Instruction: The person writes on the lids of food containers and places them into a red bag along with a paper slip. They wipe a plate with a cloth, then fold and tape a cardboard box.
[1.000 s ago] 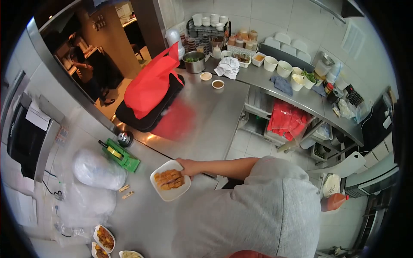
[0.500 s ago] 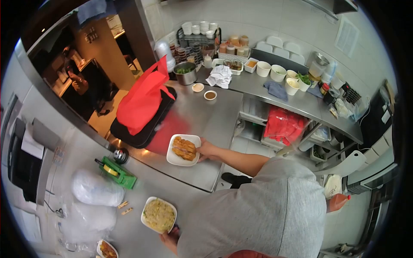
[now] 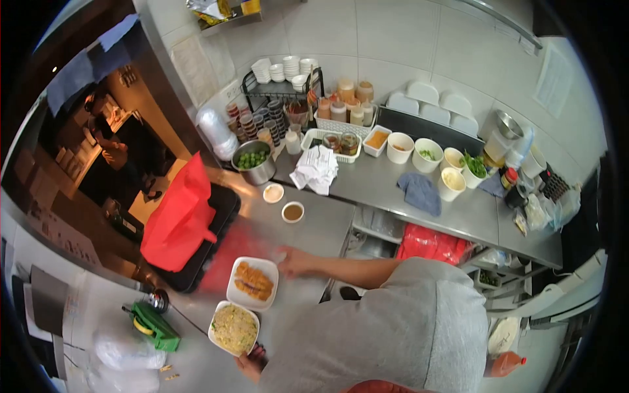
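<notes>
My left hand [image 3: 251, 364] grips the lower edge of a white container of fried rice [image 3: 234, 329], flecked with green. Directly above it in the view is a white container of sliced, breaded cutlet [image 3: 253, 281], its lower rim right against the rice container. My right hand [image 3: 297, 261] is at the right side of the cutlet container, fingertips near its rim and smeared by motion. A red bag [image 3: 177, 219] stands on a black tray [image 3: 226, 213] to the left of both.
A small cup of brown sauce [image 3: 293, 211] and a paler one [image 3: 273, 192] sit further back. Near the left are a green tape dispenser [image 3: 154, 327] and plastic-wrapped stacks [image 3: 124, 347]. A pot of greens [image 3: 254, 164], a crumpled white cloth [image 3: 315, 169] and several tubs line the back counter.
The cutlet container has come down beside the rice container, and my right hand has shifted from its lower right to its upper right. The view has turned and shifted.
</notes>
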`<state>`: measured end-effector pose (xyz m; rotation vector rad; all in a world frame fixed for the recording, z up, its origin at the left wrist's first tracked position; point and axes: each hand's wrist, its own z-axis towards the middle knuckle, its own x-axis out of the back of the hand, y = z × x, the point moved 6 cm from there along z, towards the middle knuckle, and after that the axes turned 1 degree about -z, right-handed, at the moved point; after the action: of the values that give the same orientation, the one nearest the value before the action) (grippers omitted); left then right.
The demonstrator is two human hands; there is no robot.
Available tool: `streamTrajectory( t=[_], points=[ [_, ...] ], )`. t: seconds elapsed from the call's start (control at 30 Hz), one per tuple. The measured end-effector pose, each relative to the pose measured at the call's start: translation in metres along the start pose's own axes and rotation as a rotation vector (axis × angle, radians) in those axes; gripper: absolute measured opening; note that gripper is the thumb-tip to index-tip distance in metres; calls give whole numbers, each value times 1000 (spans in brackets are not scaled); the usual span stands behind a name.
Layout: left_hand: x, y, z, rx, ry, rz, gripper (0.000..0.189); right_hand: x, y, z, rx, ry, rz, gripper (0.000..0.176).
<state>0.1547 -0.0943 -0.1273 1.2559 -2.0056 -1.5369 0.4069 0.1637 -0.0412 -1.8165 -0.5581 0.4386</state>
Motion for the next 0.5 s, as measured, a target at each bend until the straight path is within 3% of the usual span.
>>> streamTrajectory(
  t=[0.07,0.1,0.13,0.17,0.2,0.23,0.27,0.3,0.4,0.5],
  points=[
    [-7,-2,-6,-53,89,22,42,99,-20,50,429,325,-505,42],
    [-10,-3,-10,-75,133,35,47,143,-94,22,485,374,-539,38],
    [-15,0,-12,-95,165,42,47,214,-97,68,758,640,-375,38],
    [-23,3,-13,-113,186,54,47,257,-168,33,602,779,-590,31],
    [-28,7,-14,-127,209,63,46,301,-222,15,718,894,-669,25],
    [-32,10,-17,-136,231,76,46,356,-261,17,743,1063,-873,30],
    [-39,13,-19,-150,254,77,45,384,-304,-9,663,1247,-886,36],
    [-43,17,-21,-158,272,90,45,434,-336,-10,887,1456,-947,38],
    [-55,22,-26,-168,316,122,44,516,-429,-56,970,1792,-1139,34],
    [-69,25,-27,-174,342,144,43,587,-478,-76,900,1812,-1313,38]
  ],
)
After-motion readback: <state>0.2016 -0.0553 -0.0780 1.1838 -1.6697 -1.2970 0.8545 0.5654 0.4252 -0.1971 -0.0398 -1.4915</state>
